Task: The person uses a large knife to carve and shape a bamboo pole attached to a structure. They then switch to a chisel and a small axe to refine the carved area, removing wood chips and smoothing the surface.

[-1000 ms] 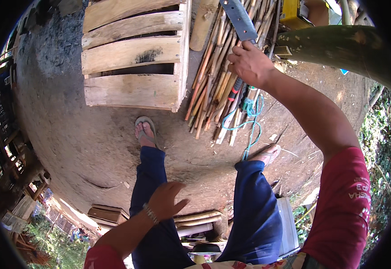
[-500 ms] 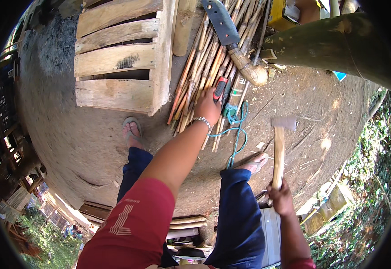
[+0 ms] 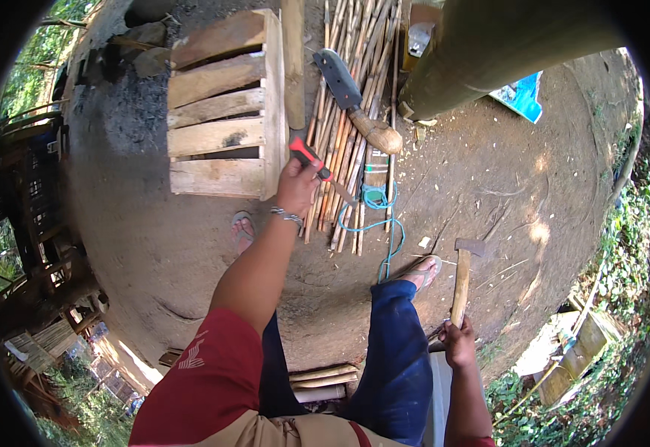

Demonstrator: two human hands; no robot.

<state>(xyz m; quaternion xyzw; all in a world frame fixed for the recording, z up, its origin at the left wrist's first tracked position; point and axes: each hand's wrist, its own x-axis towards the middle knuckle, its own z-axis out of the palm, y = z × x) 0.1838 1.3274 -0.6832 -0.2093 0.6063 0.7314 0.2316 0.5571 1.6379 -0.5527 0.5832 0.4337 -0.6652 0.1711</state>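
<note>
My left hand (image 3: 296, 186) is closed around a tool with a red-and-black handle (image 3: 306, 153). Its narrow metal blade points down and right; I cannot tell whether it is a saw or a knife. This hand hovers by the lower left edge of a pile of thin bamboo sticks (image 3: 325, 153). Across the pile lies a machete (image 3: 339, 79) with a thick wooden handle. A blue cord (image 3: 392, 222) loops around the lower end of the pile and trails toward my right foot. My right hand (image 3: 458, 343) grips a hatchet (image 3: 461, 290) by its wooden handle, head up, above the ground.
A slatted wooden crate (image 3: 217, 175) stands left of the sticks, beside a wooden plank (image 3: 293, 67). At the upper right, a thick post (image 3: 481, 56) juts in near a blue packet (image 3: 526, 98). Leafy plants (image 3: 623, 261) border the dirt ground at right.
My left hand has lifted the red-and-black-handled tool off the pile and moved left with it, so its blade now shows. The hatchet stays in my right hand. The view has shifted.
</note>
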